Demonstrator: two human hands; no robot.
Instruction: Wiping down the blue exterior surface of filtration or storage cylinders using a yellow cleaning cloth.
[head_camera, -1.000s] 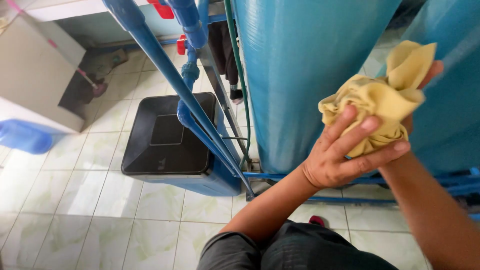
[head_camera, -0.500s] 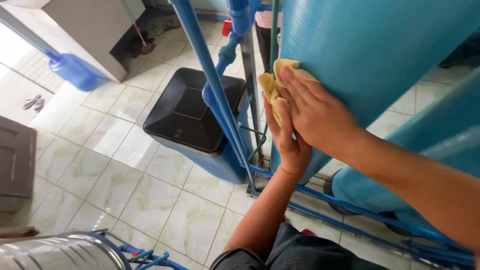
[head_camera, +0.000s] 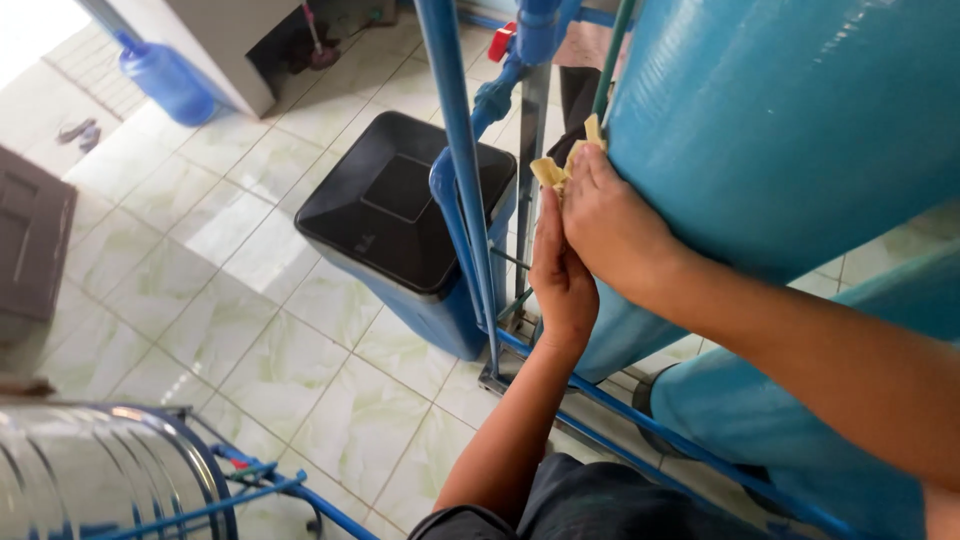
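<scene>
1. The cloth (head_camera: 560, 165) — yellow and crumpled — is pressed against the side of the big blue tank (head_camera: 790, 130), at its left edge, just beside a green pole (head_camera: 612, 55).
2. The right hand (head_camera: 615, 225) lies flat over the cloth, its fingers (head_camera: 583, 170) spread on it and pushing it to the tank; only the cloth's top corners show above them. They press rather than clench.
3. The left hand (head_camera: 560, 275) stands on edge right under the right hand, touching it, its fingers (head_camera: 548, 215) straight and closed together, their tips at the cloth's lower edge. Whether they pinch the cloth cannot be told.
4. Both forearms reach in from the bottom and the right of the view; the left rises from the person's dark clothing.
5. A blue pipe (head_camera: 460, 150) runs upright just left of the hands, with a red valve handle (head_camera: 501, 42) near its top fitting.
6. Behind the pipe stands a blue bin (head_camera: 420, 300) with a black lid (head_camera: 385, 205), on the floor (head_camera: 230, 330) of pale green-veined tiles.
7. A second blue tank (head_camera: 770, 430) lies low at the right, with a blue frame bar (head_camera: 640, 425) passing before it.
8. Farther off, a blue water bottle (head_camera: 165, 80) leans by a grey cabinet (head_camera: 200, 40) at the top left — well apart from the hands.
9. A shiny metal drum (head_camera: 90, 470) fills the lower left corner.
</scene>
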